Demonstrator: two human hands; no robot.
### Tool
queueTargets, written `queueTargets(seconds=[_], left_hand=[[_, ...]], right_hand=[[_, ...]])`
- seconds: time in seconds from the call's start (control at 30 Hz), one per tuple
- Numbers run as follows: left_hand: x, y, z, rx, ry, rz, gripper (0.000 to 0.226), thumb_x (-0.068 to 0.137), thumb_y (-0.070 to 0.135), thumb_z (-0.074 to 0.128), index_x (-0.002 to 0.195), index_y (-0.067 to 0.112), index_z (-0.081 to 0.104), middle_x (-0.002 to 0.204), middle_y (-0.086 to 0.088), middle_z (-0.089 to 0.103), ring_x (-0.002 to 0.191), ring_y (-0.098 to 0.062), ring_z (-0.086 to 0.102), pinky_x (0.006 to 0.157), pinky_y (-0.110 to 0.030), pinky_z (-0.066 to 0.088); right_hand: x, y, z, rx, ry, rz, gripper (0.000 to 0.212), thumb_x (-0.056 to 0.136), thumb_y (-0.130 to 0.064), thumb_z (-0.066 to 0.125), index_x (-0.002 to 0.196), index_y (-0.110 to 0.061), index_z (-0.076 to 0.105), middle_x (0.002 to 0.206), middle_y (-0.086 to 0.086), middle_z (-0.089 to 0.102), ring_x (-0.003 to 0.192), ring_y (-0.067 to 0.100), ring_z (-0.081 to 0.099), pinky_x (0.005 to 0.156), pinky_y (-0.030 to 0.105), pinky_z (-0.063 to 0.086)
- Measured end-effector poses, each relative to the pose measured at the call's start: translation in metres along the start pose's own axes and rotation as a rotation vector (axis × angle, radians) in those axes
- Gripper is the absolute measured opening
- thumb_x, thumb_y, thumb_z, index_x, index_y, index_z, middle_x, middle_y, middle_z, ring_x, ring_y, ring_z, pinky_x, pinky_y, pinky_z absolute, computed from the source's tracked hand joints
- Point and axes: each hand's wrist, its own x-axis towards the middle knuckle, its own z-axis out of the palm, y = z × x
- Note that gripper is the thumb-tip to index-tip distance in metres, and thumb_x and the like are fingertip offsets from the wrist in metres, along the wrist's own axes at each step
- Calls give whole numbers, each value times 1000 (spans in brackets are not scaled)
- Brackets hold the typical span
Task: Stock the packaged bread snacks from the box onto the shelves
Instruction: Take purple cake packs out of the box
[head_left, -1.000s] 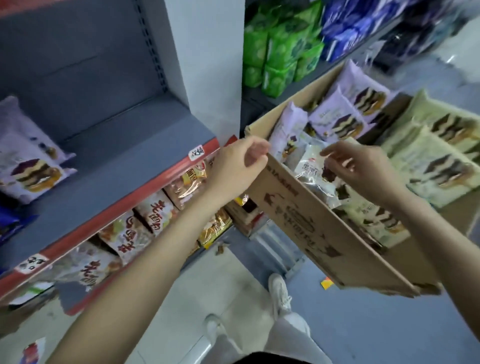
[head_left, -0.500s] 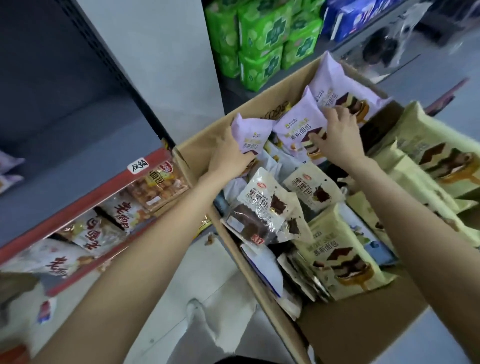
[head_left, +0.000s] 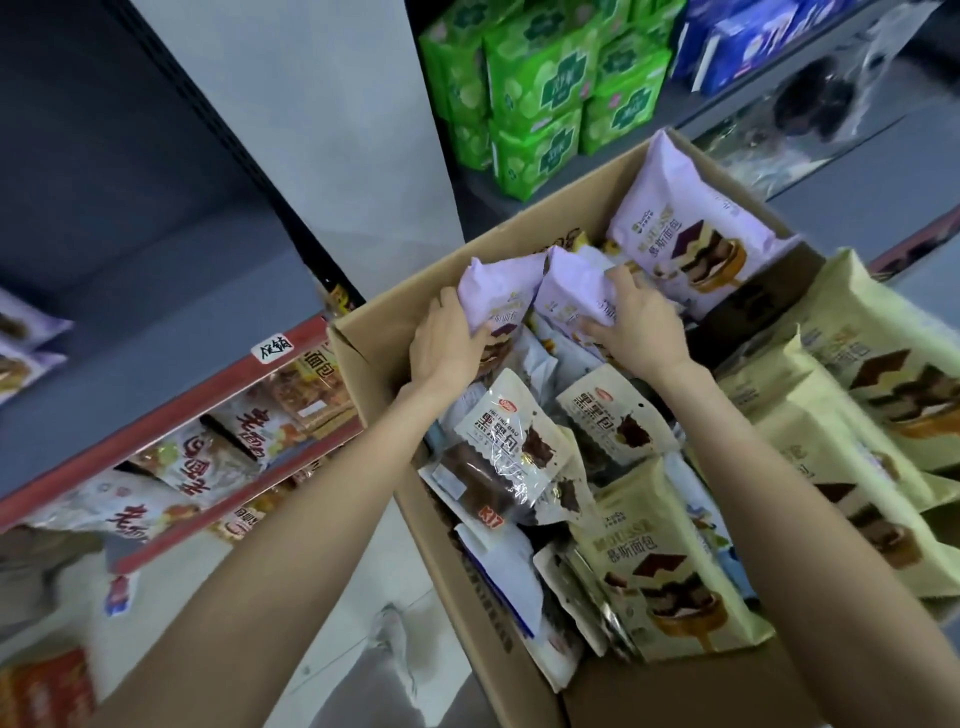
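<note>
Purple bread packets: my left hand (head_left: 449, 345) grips one (head_left: 496, 296), my right hand (head_left: 636, 325) its neighbour (head_left: 574, 296); lift both straight up without crushing them.

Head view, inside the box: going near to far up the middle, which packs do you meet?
Cream mousse bread pack → clear dark-bread pack → lilac pack under the right hand → upright lilac pack at the far wall.

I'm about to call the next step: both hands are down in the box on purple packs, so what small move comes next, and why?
Probably lift both purple packs straight up out of the cardboard box. The left hand already holds one purple pack and the right hand holds the one beside it; both packs sit on top of the pile, and the grey shelf to the left has bare space.
</note>
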Motion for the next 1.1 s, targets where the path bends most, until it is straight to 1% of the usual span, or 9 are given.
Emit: queueTargets(seconds=[0.2,0.37,0.43,0.53,0.67,0.73,0.83,0.93,1.1], left_hand=[[-15,-2,-67,-395,260,105,43,90,49,55,110,12,51,104,-4,61,94,-21,58,76,-34,45],[-29,-30,-126,-811,289,-42,37,88,54,55,104,21,59,98,11,69,89,1,65,81,-28,50],[-38,-49,-145,-926,305,-95,40,86,56,57,105,22,62,104,8,71,96,-8,67,91,-37,52],[-57,-81,-167,-1092,347,-163,33,86,54,59,100,24,63,106,2,72,97,-18,69,91,-45,53],[-90,-129,-178,-1141,453,-186,30,87,53,58,106,30,62,109,8,71,101,-16,67,81,-35,56],[-107,-153,-180,-1119,507,-199,30,86,56,57,108,36,61,113,11,69,106,-12,65,88,-34,52],[-130,-189,-182,-1026,591,-266,26,85,60,55,102,41,61,107,18,69,104,-7,64,89,-32,50],[-150,-226,-182,-987,680,-355,33,84,61,56,103,35,63,105,16,69,100,-7,65,92,-39,51],[-188,-299,-185,-888,770,-441,34,79,61,61,92,30,58,95,9,68,94,-14,65,89,-46,51]], right_hand=[[-32,-54,-40,-252,390,-268,55,84,-43,63,127,-12,50,88,14,66,69,39,63,49,29,30],[-47,-106,-81,-104,375,-388,57,86,-58,52,132,-26,43,91,10,65,75,41,62,55,38,43],[-49,-124,-93,35,318,-410,53,87,-58,50,129,-26,45,89,9,65,79,40,62,60,40,44],[-50,-148,-100,283,158,-389,43,88,-54,52,122,-29,47,85,8,65,79,33,62,69,42,48],[-50,-175,-81,587,-66,-298,20,90,-42,56,108,-35,54,92,6,70,82,25,68,86,45,51],[-53,-188,-64,763,-195,-235,8,90,-34,58,97,-37,58,103,8,69,95,27,66,92,48,50],[-63,-210,-35,952,-365,-200,11,89,-28,60,98,-35,60,101,2,72,89,19,70,78,38,56],[-72,-238,-4,1064,-456,-196,18,90,-23,61,108,-25,57,94,-4,73,80,12,72,60,23,54],[-87,-289,52,1027,-518,-199,18,89,-28,64,103,-34,54,103,-3,69,86,14,71,73,34,57]])
